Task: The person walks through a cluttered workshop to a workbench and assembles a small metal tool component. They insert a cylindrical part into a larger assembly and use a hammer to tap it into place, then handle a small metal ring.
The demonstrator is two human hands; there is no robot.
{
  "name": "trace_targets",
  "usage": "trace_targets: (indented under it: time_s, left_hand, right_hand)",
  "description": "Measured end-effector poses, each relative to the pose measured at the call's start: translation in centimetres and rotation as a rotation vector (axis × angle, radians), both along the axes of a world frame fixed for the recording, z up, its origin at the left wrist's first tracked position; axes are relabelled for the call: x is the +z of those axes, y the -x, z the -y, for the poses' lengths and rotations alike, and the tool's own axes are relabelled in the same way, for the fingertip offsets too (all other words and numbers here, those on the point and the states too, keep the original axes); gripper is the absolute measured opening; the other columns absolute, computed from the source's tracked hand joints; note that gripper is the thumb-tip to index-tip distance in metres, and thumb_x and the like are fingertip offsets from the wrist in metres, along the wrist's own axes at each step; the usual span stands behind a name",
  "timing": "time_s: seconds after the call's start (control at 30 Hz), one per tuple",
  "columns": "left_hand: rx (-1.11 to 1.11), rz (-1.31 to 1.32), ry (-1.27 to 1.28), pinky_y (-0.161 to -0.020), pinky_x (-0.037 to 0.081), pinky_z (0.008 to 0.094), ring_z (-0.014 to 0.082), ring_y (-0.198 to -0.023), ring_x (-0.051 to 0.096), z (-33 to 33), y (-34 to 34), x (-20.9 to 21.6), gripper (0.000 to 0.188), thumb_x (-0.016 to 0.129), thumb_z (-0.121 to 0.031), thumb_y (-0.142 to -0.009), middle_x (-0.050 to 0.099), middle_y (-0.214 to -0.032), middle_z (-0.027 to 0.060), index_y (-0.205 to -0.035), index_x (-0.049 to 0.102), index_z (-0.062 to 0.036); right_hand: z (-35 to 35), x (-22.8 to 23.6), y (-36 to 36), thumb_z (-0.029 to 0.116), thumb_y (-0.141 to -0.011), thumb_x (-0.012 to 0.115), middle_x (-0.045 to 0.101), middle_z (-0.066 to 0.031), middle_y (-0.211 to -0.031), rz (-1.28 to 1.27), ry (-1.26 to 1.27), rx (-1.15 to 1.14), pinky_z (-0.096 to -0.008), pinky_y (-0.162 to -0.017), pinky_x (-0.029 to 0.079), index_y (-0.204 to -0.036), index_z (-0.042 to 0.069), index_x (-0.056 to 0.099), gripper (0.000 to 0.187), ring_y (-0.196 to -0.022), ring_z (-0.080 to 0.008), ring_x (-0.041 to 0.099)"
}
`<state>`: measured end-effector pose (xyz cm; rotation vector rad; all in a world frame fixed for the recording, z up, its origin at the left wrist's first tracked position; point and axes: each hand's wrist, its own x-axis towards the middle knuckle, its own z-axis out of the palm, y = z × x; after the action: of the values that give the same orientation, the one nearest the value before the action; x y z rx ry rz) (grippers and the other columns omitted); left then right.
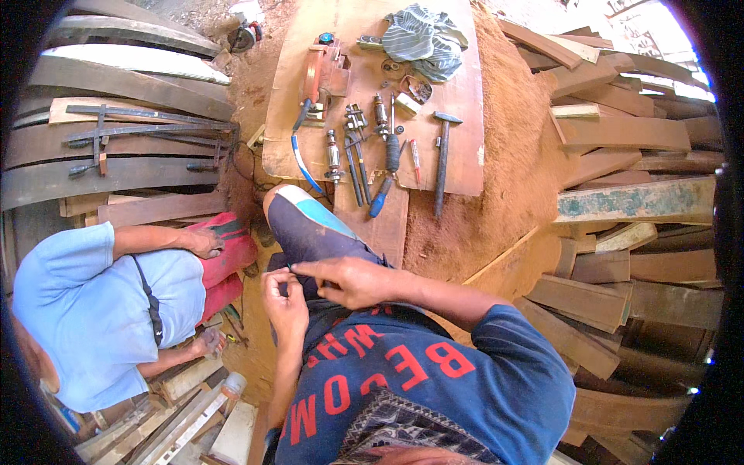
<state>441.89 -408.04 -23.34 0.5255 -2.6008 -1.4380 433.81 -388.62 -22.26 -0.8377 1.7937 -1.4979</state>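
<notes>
My left hand [285,304] is raised over my lap, its thumb and fingertips pinched together on a tiny dark piece too small to name. From the right, my right hand [349,282] meets it: the index finger stretches to the same spot while the other fingers curl in. Whatever lies in those curled fingers is hidden. Beyond my knee, tools lie on a wooden board [457,167]: a hammer [442,159], a screwdriver [415,155], black-handled pliers [359,170], a blue-handled tool [380,197], motor armatures [333,155] and an orange power-tool body [325,71].
A co-worker in a light blue shirt [101,310] sits close on my left. Curved planks [116,147] with bar clamps [147,130] are stacked behind. More timber [635,198] is piled at right. Sawdust [511,147] covers the ground. A striped cloth [425,39] lies on the board.
</notes>
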Motion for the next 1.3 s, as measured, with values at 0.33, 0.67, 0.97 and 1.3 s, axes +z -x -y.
trace_targets:
  time_s: [0.33, 0.67, 0.97, 1.3]
  left_hand:
    - [0.099, 0.476, 0.09, -0.083, 0.047, 0.0379, 0.0236, -0.085, 0.062, 8.9, -3.7, -6.7, 0.028, 0.056, -0.024, -0.101, 0.066, -0.085, 0.0164, -0.096, 0.062, 0.0023]
    - [0.247, 0.42, 0.0, -0.084, 0.049, 0.0316, 0.0171, -0.087, 0.062, 13.1, -12.8, -15.5, 0.018, 0.066, -0.018, -0.097, 0.069, -0.091, 0.0069, -0.099, 0.066, 0.0007]
    - [0.276, 0.512, 0.018, -0.081, 0.049, 0.0282, 0.0141, -0.084, 0.062, 12.2, -10.5, -15.0, 0.014, 0.067, -0.013, -0.095, 0.069, -0.09, 0.0056, -0.098, 0.069, 0.0003]
    - [0.273, 0.478, -0.048, -0.08, 0.051, 0.0291, 0.0149, -0.082, 0.064, 12.3, -10.7, -15.6, 0.013, 0.065, -0.012, -0.097, 0.07, -0.089, 0.0066, -0.097, 0.067, 0.0008]
  right_hand:
    - [-15.6, -14.5, 17.1, 0.005, -0.083, 0.07, 0.069, -0.0204, -0.107, -0.554, -0.615, -1.015, -0.0463, -0.093, 0.051, -0.113, 0.004, 0.072, 0.03, -0.104, -0.0391, 0.064]
    - [-15.2, -19.1, 20.3, 0.011, -0.084, 0.071, 0.066, -0.0208, -0.111, -0.511, -0.73, -0.841, -0.0482, -0.099, 0.048, -0.109, 0.002, 0.073, 0.027, -0.11, -0.0411, 0.06]
    - [-22.6, -17.4, 16.8, 0.014, -0.086, 0.067, 0.066, -0.0155, -0.118, -0.629, -1.023, -0.823, -0.0573, -0.102, 0.044, -0.109, 0.006, 0.073, 0.025, -0.121, -0.0357, 0.056]
    - [-21.4, -17.5, 18.6, 0.016, -0.086, 0.068, 0.069, -0.0143, -0.112, -0.682, -0.931, -0.888, -0.0569, -0.099, 0.045, -0.114, 0.008, 0.069, 0.03, -0.114, -0.037, 0.06]
